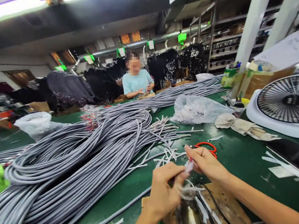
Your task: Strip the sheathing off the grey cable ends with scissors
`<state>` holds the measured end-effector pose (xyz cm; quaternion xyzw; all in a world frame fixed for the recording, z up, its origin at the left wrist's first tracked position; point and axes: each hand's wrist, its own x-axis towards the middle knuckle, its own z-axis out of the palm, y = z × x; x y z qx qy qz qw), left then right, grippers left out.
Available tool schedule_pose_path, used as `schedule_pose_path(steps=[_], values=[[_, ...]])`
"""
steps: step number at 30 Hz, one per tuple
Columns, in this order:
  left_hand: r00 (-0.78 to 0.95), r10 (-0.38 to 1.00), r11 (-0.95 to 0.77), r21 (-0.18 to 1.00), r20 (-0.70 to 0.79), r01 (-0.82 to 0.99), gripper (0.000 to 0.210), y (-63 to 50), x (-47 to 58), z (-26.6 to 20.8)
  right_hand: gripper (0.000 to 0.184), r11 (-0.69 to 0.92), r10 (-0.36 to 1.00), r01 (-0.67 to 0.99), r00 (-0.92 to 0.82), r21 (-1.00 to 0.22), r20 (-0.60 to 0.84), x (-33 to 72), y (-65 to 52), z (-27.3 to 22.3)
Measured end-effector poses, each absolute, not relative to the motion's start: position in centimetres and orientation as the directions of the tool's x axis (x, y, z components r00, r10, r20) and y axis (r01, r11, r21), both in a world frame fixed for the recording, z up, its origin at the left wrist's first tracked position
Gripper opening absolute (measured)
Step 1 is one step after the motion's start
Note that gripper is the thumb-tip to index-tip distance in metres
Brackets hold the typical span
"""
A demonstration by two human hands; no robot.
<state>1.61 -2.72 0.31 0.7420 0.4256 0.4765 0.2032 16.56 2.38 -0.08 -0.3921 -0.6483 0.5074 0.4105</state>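
My left hand [165,186] is closed around the end of a grey cable [131,207] that runs in from the lower left. A whitish wrap [189,166] with a bit of red shows at the cable's end, between my hands. My right hand [205,161] pinches at this end with thumb and fingers; the exact grip is partly hidden and blurred. Below my hands stands a metal and glass-like object [190,214] on a wooden board [228,206], with white strips and a black cord around it. Red-handled scissors [206,147] lie just behind my right hand.
A large heap of grey cables [73,166] covers the left of the green table [236,160]. Plastic bags [198,109], a cloth glove [246,125], a fan [291,104] and cut white strips [168,153] lie around. Across the table sits a co-worker [138,81].
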Motion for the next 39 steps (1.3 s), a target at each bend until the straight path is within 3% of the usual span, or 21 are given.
schedule_pose_path(steps=[4,7,10,15,17,19,25,28,30,32,36,39], values=[[-0.154,0.843,-0.403,0.794,0.516,0.455,0.023,-2.8,1.6,0.2,0.036,0.325,0.928,0.118,-0.230,-0.938,0.292,16.7,2.3,0.3],[-0.203,0.820,-0.403,0.792,0.535,0.459,0.023,-2.7,1.4,0.1,0.036,0.479,0.871,0.279,-0.273,-0.832,0.409,16.8,1.3,0.9],[-0.207,0.814,-0.401,0.782,0.543,0.477,0.023,-2.7,1.4,-0.1,0.037,0.551,0.822,0.345,-0.380,-0.759,0.424,16.5,0.4,1.0],[-0.134,0.837,-0.410,0.770,0.531,0.488,0.022,-2.9,1.5,0.4,0.026,0.602,0.799,0.333,-0.239,-0.726,0.552,17.1,0.2,1.1],[-0.057,0.849,-0.438,0.759,0.525,0.481,0.024,-3.0,1.4,0.6,0.026,0.635,0.773,0.339,-0.268,-0.694,0.576,17.6,0.6,1.4],[0.015,0.852,-0.469,0.749,0.523,0.468,0.026,-3.0,1.3,0.7,0.017,0.642,0.765,0.313,-0.316,-0.700,0.561,18.0,1.0,1.6],[-0.020,0.859,-0.466,0.800,0.511,0.377,0.022,-2.6,1.5,0.3,0.035,0.456,0.843,0.087,-0.363,-0.886,0.398,17.6,1.4,1.3],[-0.087,0.867,-0.416,0.808,0.491,0.416,0.021,-2.5,1.7,0.2,0.022,0.615,0.770,0.192,-0.354,-0.765,0.531,17.5,0.8,1.3],[-0.018,0.854,-0.444,0.747,0.520,0.495,0.020,-2.5,1.9,0.1,0.011,0.747,0.665,0.255,-0.319,-0.614,0.675,17.8,0.4,1.4],[0.070,0.838,-0.486,0.681,0.542,0.547,0.021,-2.6,2.1,0.0,0.008,0.786,0.616,0.283,-0.285,-0.550,0.734,18.2,0.4,1.6],[0.137,0.827,-0.516,0.640,0.545,0.569,0.022,-2.8,2.3,-0.2,0.014,0.697,0.717,0.305,-0.315,-0.649,0.622,18.5,1.0,1.8],[0.287,0.825,-0.559,0.631,0.487,0.538,0.020,-2.9,2.2,-0.1,0.022,0.584,0.805,0.308,-0.338,-0.751,0.487,18.4,1.9,1.6]])
